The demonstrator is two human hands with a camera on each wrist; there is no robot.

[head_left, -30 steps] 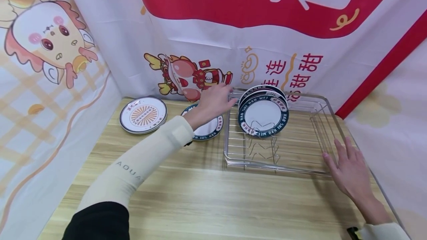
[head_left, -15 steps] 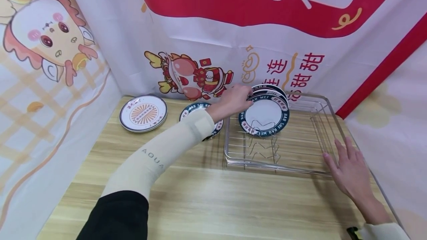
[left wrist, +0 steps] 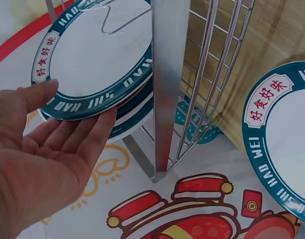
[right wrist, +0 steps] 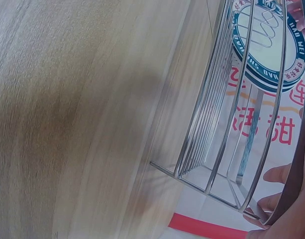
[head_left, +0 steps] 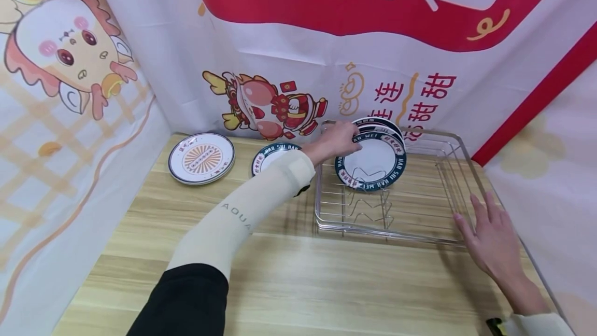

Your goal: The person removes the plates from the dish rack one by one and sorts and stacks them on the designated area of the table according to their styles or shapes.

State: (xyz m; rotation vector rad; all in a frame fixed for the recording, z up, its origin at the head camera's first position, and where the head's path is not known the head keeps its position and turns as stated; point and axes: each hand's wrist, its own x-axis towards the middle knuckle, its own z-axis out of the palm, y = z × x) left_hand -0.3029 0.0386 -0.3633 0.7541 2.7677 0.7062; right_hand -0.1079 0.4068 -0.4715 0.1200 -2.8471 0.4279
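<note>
Several plates with dark rims stand upright in a wire rack [head_left: 420, 238]. My left hand [head_left: 335, 141] pinches the upper left edge of the front plate [head_left: 370, 162], which has a teal rim. In the left wrist view the thumb of my left hand [left wrist: 48, 159] lies on the face of that plate [left wrist: 100, 55], with the fingers behind its rim. My right hand [head_left: 495, 240] rests at the rack's right end, fingers spread. The right wrist view shows fingers of my right hand [right wrist: 286, 199] against the metal frame.
Another teal-rimmed plate [head_left: 268, 158] lies on the wooden table [head_left: 326, 284] left of the rack, partly hidden by my left arm. Farther left is a small stack of white plates [head_left: 201, 158] with an orange pattern. A printed cloth [head_left: 186, 82] hangs behind.
My left hand has moved right, from above the rack's left edge to the front plate, and taken hold of its rim. My right hand has stayed at the rack's right end.
</note>
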